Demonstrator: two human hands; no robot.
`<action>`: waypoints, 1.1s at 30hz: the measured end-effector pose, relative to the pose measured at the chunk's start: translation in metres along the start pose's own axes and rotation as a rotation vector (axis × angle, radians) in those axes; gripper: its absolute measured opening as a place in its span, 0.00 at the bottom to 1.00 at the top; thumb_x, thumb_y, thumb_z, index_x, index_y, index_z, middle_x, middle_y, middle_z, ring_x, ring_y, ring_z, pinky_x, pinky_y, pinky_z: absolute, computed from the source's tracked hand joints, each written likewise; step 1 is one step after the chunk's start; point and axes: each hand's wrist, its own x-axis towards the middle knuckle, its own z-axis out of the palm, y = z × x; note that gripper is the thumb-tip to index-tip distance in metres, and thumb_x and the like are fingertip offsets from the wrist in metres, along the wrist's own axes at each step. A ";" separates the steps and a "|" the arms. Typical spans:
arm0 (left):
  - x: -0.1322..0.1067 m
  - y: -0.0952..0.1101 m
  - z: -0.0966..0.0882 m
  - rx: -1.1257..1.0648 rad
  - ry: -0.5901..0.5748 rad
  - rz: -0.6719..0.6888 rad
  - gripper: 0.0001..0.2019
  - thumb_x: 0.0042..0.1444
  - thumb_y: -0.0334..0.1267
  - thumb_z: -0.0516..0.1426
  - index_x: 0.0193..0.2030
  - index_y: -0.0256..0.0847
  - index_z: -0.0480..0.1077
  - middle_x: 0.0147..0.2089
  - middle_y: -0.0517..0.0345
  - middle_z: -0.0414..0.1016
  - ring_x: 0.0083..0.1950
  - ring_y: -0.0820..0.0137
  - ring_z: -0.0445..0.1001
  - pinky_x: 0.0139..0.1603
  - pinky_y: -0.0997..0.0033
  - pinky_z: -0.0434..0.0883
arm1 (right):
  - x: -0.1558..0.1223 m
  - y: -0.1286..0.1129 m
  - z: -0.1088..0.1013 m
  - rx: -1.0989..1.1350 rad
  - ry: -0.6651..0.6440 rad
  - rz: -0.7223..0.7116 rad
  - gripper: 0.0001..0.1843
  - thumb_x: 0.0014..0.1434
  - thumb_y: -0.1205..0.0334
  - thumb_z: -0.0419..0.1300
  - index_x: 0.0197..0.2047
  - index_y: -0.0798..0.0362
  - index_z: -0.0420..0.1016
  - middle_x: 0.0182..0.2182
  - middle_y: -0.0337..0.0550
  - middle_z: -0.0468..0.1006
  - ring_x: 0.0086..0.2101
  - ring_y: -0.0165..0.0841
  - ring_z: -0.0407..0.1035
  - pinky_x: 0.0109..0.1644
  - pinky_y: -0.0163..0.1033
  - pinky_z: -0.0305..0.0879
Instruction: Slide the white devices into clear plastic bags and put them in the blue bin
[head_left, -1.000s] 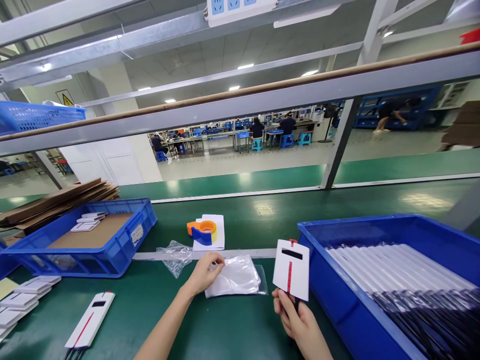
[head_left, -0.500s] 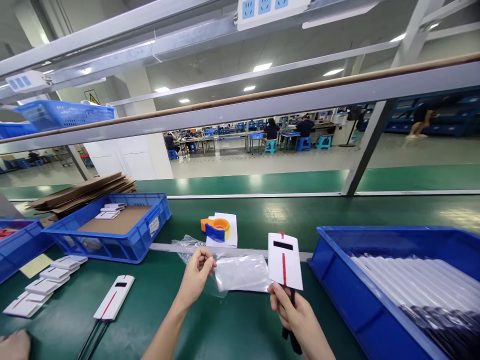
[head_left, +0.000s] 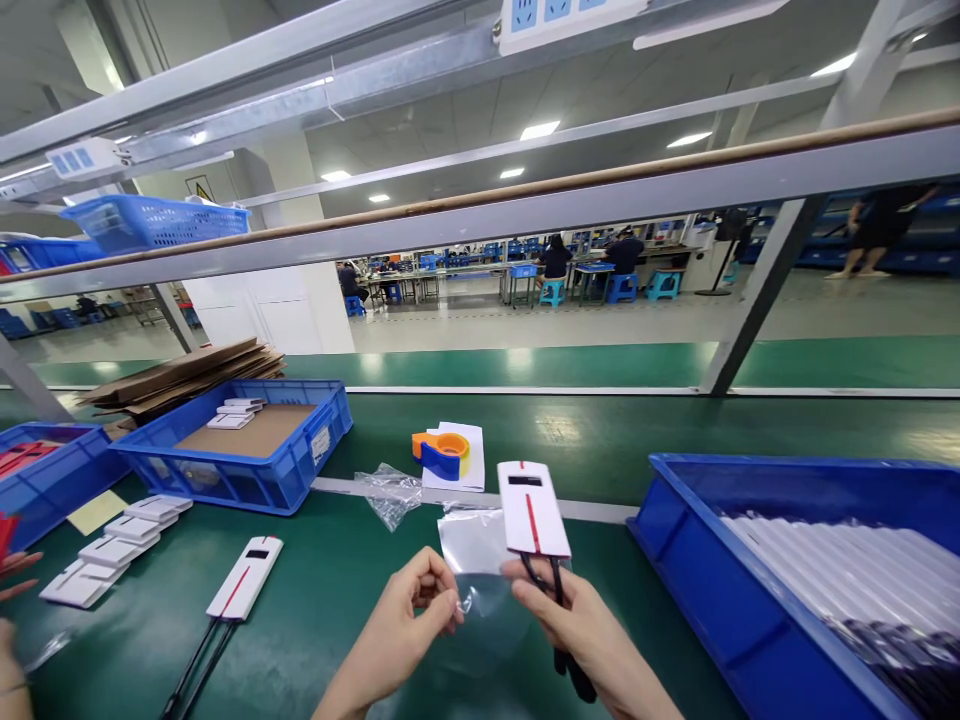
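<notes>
In my right hand (head_left: 577,625) is a flat white device (head_left: 534,515) with a black window and a red stripe, held by its lower end, where black cables hang down over my palm. My left hand (head_left: 412,625) is closed in a pinch on the edge of a clear plastic bag (head_left: 480,610). The bag lies on the green table between my hands, its far part covering something white or shiny. A similar white device (head_left: 246,580) with two black cables lies to the left of my left hand.
A blue crate (head_left: 750,610) of bagged devices stands at right. An orange-and-blue tape dispenser (head_left: 444,455) sits behind my hands, beside crumpled plastic (head_left: 394,495). At left are another blue crate (head_left: 322,420), white pieces (head_left: 112,550) in a row and a co-worker's hand (head_left: 15,575).
My left hand has come nearer, drawing the bag's edge toward me. My right hand has shifted left with the device, its cables now showing in front. A co-worker's hand with something red has appeared at left.
</notes>
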 end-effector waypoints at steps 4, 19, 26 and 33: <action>0.000 0.000 0.004 0.060 0.018 0.021 0.12 0.61 0.47 0.61 0.41 0.41 0.69 0.35 0.57 0.75 0.37 0.68 0.71 0.40 0.70 0.68 | -0.009 0.003 0.011 -0.124 -0.069 -0.040 0.29 0.52 0.32 0.65 0.29 0.52 0.75 0.21 0.29 0.55 0.23 0.27 0.45 0.27 0.36 0.44; -0.001 -0.001 0.011 0.078 0.050 0.003 0.16 0.60 0.50 0.62 0.30 0.39 0.72 0.26 0.57 0.75 0.29 0.69 0.69 0.34 0.71 0.64 | -0.024 -0.006 0.003 -0.156 -0.174 -0.062 0.19 0.57 0.43 0.66 0.32 0.52 0.79 0.26 0.37 0.72 0.29 0.32 0.60 0.34 0.36 0.57; -0.004 0.004 0.010 0.127 0.054 0.019 0.17 0.61 0.52 0.60 0.30 0.40 0.73 0.25 0.57 0.76 0.29 0.68 0.70 0.33 0.71 0.65 | -0.029 -0.001 0.015 -0.186 -0.079 -0.097 0.23 0.56 0.39 0.63 0.26 0.49 0.65 0.24 0.33 0.61 0.28 0.32 0.55 0.32 0.38 0.51; -0.005 -0.018 0.020 0.358 0.365 0.237 0.13 0.65 0.51 0.57 0.41 0.44 0.76 0.40 0.49 0.78 0.43 0.58 0.74 0.46 0.61 0.69 | -0.021 0.017 0.023 -0.187 -0.012 -0.110 0.19 0.56 0.44 0.64 0.27 0.50 0.69 0.24 0.37 0.72 0.27 0.33 0.64 0.32 0.38 0.58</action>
